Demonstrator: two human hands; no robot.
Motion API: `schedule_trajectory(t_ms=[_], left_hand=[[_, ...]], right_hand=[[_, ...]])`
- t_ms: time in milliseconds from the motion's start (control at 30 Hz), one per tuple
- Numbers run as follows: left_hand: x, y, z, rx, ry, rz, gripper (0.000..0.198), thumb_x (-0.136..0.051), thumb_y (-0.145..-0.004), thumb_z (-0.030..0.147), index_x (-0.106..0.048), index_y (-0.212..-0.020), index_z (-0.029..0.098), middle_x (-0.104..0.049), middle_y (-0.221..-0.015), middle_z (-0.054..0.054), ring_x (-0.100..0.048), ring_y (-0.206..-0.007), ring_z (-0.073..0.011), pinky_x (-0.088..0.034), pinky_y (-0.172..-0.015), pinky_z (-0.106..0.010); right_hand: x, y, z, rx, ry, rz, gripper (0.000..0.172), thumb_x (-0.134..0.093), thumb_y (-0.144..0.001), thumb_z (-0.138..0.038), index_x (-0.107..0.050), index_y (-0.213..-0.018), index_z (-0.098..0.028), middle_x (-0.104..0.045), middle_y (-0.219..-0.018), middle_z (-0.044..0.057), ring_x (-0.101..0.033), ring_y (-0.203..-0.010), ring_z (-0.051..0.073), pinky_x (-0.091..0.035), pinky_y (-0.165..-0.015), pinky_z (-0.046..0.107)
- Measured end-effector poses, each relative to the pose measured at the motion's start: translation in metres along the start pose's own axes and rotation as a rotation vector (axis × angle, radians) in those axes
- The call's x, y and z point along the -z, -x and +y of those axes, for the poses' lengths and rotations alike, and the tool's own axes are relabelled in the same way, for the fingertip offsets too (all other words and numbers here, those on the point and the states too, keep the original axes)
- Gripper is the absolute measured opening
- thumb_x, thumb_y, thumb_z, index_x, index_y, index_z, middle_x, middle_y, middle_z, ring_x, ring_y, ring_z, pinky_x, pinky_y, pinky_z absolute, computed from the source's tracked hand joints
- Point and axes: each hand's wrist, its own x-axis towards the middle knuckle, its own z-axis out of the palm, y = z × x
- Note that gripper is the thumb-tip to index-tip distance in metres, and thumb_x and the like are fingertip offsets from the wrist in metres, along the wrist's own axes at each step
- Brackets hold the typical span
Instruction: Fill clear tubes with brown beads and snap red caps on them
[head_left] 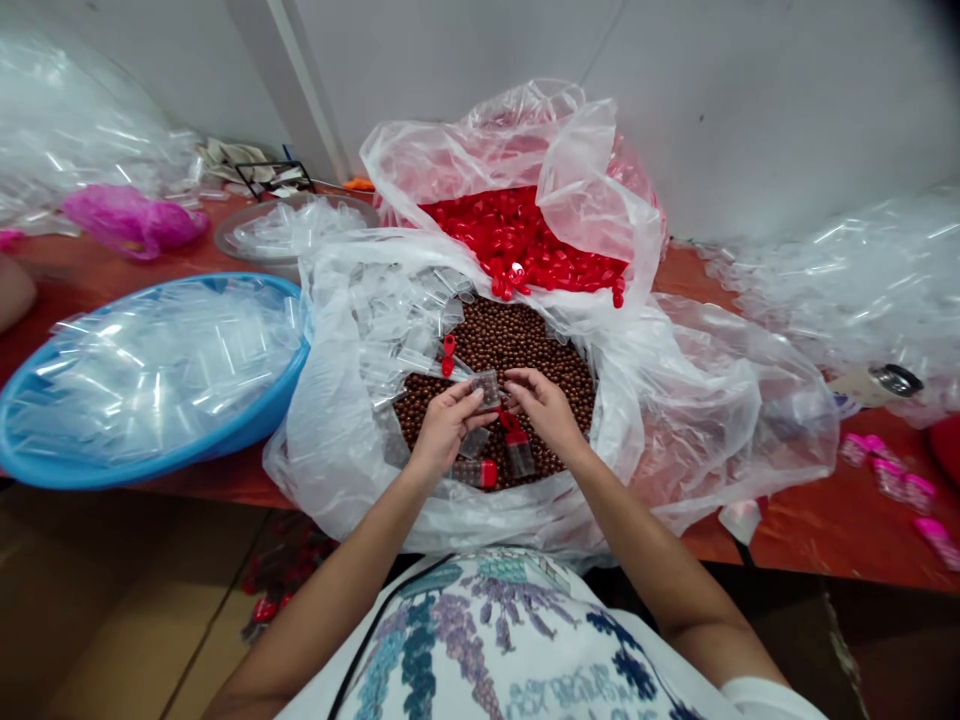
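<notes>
My left hand is closed around a small clear plastic vial, held over a heap of brown beads in a plastic bag. My right hand is pinched close to the vial's mouth; what its fingertips hold is too small to name. Below the hands lie a vial with a red cap and another red-capped vial on the beads. A loose red cap rests near a pile of empty clear vials.
A bag of red caps stands behind the beads. A blue basin of clear vials sits at left on the red-brown table. Bags of clear plastic lie at far left and right. Pink-capped vials lie at right.
</notes>
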Motion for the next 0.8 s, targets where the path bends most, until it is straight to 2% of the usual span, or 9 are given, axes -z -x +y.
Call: schedule_trajectory(t_ms=[100,200,300,400,500,600,667,800], left_hand=[[0.004,0.001,0.001,0.032,0.016,0.005,0.029,-0.068,-0.073,0.021,-0.067,-0.1,0.013,-0.068,-0.097,-0.009,-0.066,-0.081,-0.0176,-0.055,-0.075,-0.031],[0.004,0.005,0.002,0.044,0.035,-0.007,0.03,-0.069,-0.071,0.018,-0.066,-0.1,0.012,-0.068,-0.099,-0.009,-0.066,-0.084,-0.0185,-0.055,-0.076,-0.031],[0.003,0.01,0.005,0.052,0.041,-0.026,0.033,-0.069,-0.069,0.016,-0.066,-0.102,0.012,-0.067,-0.102,-0.009,-0.066,-0.087,-0.0189,-0.055,-0.077,-0.03],[0.005,0.016,0.007,0.067,0.013,-0.047,0.034,-0.07,-0.07,0.018,-0.066,-0.103,0.012,-0.068,-0.102,-0.009,-0.066,-0.085,-0.0182,-0.055,-0.076,-0.03],[0.008,0.019,0.006,0.067,-0.059,-0.042,0.035,-0.071,-0.071,0.025,-0.066,-0.103,0.013,-0.068,-0.098,-0.009,-0.066,-0.083,-0.0183,-0.055,-0.075,-0.03],[0.01,0.022,0.001,0.078,-0.144,-0.064,0.038,-0.072,-0.07,0.029,-0.067,-0.105,0.014,-0.068,-0.1,-0.009,-0.065,-0.083,-0.0182,-0.054,-0.075,-0.03],[0.009,0.023,-0.003,0.086,-0.19,-0.103,0.04,-0.072,-0.069,0.031,-0.067,-0.106,0.015,-0.067,-0.104,-0.009,-0.065,-0.086,-0.0189,-0.054,-0.076,-0.031],[0.004,0.025,-0.008,0.064,-0.286,-0.19,0.039,-0.071,-0.07,0.033,-0.068,-0.106,0.016,-0.067,-0.107,-0.009,-0.063,-0.092,-0.0205,-0.054,-0.075,-0.03]], right_hand=[[0.005,0.004,0.008,0.034,0.357,-0.009,0.022,-0.046,-0.088,-0.028,-0.062,-0.102,-0.022,-0.063,-0.099,0.004,-0.058,-0.087,0.015,-0.044,-0.084,0.031],[0.001,0.01,0.013,0.08,0.703,-0.171,0.022,-0.058,-0.083,-0.03,-0.064,-0.103,-0.021,-0.063,-0.1,0.007,-0.056,-0.097,0.019,-0.04,-0.088,0.031],[-0.006,0.013,0.017,0.064,0.8,-0.267,0.024,-0.063,-0.079,-0.026,-0.065,-0.102,-0.019,-0.064,-0.098,0.008,-0.056,-0.095,0.02,-0.04,-0.086,0.031],[-0.006,0.012,0.022,0.042,0.604,-0.166,0.024,-0.062,-0.079,-0.022,-0.064,-0.103,-0.02,-0.065,-0.102,0.006,-0.057,-0.096,0.018,-0.04,-0.09,0.032],[0.0,0.009,0.023,-0.043,0.144,-0.036,0.028,-0.062,-0.077,-0.028,-0.062,-0.105,-0.02,-0.066,-0.102,0.004,-0.059,-0.094,0.017,-0.045,-0.086,0.033],[0.007,0.013,0.017,-0.153,-0.3,-0.023,0.037,-0.068,-0.071,-0.034,-0.058,-0.104,-0.021,-0.067,-0.095,0.002,-0.062,-0.086,0.016,-0.051,-0.074,0.03],[0.01,0.018,0.01,-0.189,-0.43,-0.026,0.041,-0.071,-0.068,-0.037,-0.057,-0.102,-0.021,-0.067,-0.095,0.002,-0.063,-0.084,0.016,-0.053,-0.07,0.028],[0.012,0.029,-0.001,-0.14,-0.521,-0.007,0.038,-0.07,-0.071,-0.039,-0.057,-0.103,-0.023,-0.067,-0.1,0.002,-0.063,-0.086,0.016,-0.053,-0.075,0.031]])
